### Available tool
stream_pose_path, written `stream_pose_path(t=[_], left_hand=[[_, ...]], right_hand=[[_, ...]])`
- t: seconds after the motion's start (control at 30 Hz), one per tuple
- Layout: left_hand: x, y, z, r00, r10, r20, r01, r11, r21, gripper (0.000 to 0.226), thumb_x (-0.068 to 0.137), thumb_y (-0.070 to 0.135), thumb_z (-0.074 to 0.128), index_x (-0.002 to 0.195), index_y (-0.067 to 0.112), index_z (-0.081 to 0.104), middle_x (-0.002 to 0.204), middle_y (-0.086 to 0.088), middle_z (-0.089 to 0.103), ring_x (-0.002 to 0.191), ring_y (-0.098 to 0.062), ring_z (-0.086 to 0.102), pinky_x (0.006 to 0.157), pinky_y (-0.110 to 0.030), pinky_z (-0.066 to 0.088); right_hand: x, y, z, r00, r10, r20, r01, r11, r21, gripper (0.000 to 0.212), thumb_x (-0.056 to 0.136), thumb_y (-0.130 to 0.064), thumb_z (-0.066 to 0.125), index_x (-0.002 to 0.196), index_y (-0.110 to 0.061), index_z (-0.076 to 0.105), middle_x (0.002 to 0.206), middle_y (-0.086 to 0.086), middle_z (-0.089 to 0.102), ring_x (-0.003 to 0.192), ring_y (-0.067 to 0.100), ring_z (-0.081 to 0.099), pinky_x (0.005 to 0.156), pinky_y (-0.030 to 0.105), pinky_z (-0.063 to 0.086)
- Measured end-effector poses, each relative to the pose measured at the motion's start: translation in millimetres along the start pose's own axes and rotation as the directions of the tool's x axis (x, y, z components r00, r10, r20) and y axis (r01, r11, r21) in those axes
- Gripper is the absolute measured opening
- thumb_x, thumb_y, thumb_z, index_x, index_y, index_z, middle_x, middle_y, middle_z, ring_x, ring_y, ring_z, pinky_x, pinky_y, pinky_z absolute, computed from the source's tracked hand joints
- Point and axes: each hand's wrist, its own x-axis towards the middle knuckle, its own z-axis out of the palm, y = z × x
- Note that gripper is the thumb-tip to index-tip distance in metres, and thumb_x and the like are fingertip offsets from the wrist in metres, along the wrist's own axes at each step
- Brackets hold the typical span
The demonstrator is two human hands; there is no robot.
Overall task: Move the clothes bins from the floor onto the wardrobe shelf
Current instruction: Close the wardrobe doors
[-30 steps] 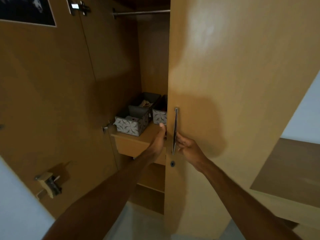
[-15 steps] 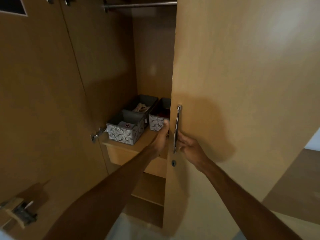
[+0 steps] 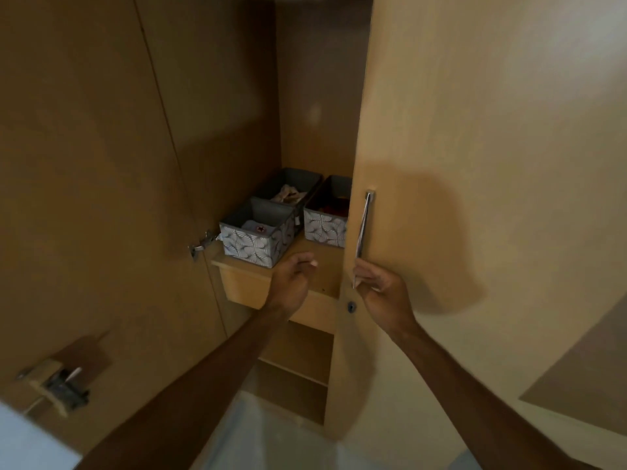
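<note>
Three grey patterned clothes bins stand on the wardrobe shelf [image 3: 307, 257]. The front left bin [image 3: 252, 244] holds a white item. Clothes lie in the back bin [image 3: 291, 184]. The right bin [image 3: 324, 227] is partly hidden behind the right wardrobe door [image 3: 475, 164]. My right hand [image 3: 381, 291] holds the lower end of that door's metal handle [image 3: 363, 225]. My left hand [image 3: 293, 281] hovers just left of the door edge, in front of the shelf, with its fingers loosely curled and holding nothing.
The left wardrobe door [image 3: 84, 198] stands swung open, with a hinge [image 3: 201, 245] near the shelf and a latch fitting [image 3: 57, 388] low down. A drawer front [image 3: 247, 288] sits under the shelf, and lower shelves [image 3: 298, 364] lie below it. Pale floor [image 3: 271, 439] lies at my feet.
My left hand has come off the right door's edge and drawn back. My right hand has slid to the lower end of the handle. The view has tilted down a little.
</note>
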Motion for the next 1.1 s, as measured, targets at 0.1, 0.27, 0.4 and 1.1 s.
stream_pose_path(t=[0.1, 0.27, 0.4, 1.1], left_hand=[[-17, -18, -42, 0.988, 0.000, -0.156, 0.006, 0.999, 0.040, 0.016, 0.089, 0.013, 0.064, 0.105, 0.013, 0.069, 0.108, -0.006, 0.070, 0.103, -0.022, 0.065, 0.091, -0.034, 0.051], [-74, -29, -135, 0.899, 0.040, -0.436, 0.018, 0.992, 0.126, 0.018, 0.091, 0.010, 0.062, 0.109, 0.010, 0.068, 0.101, -0.002, 0.072, 0.094, -0.014, 0.067, 0.081, -0.026, 0.050], [-136, -21, -214, 0.759, 0.115, -0.641, 0.041, 0.974, 0.222, 0.025, 0.092, 0.008, 0.058, 0.116, 0.014, 0.064, 0.103, -0.005, 0.070, 0.094, -0.018, 0.067, 0.076, -0.020, 0.050], [-206, 71, -371, 0.781, 0.239, -0.577, -0.155, 0.969, 0.192, 0.025, 0.104, 0.029, 0.035, 0.107, 0.030, 0.060, 0.106, 0.010, 0.067, 0.096, -0.002, 0.062, 0.074, -0.013, 0.044]], right_hand=[[-9, -7, 23, 0.998, 0.010, 0.063, -0.007, 0.999, -0.041, 0.036, 0.087, -0.005, 0.062, 0.122, -0.016, 0.063, 0.107, -0.005, 0.069, 0.097, 0.008, 0.064, 0.088, 0.020, 0.049], [-20, -19, 103, 0.951, 0.029, 0.309, -0.023, 0.999, -0.023, 0.030, 0.087, -0.011, 0.064, 0.116, -0.016, 0.066, 0.104, -0.009, 0.068, 0.098, 0.004, 0.063, 0.087, 0.022, 0.052], [-41, -49, 190, 0.872, -0.027, 0.490, 0.008, 0.999, 0.041, 0.029, 0.086, -0.012, 0.065, 0.115, -0.016, 0.066, 0.102, -0.007, 0.069, 0.097, 0.006, 0.065, 0.088, 0.025, 0.054], [-130, -203, 352, 0.880, -0.250, 0.405, 0.172, 0.960, 0.219, 0.041, 0.087, -0.025, 0.066, 0.127, -0.023, 0.058, 0.114, -0.010, 0.065, 0.104, 0.003, 0.061, 0.082, 0.018, 0.052]])
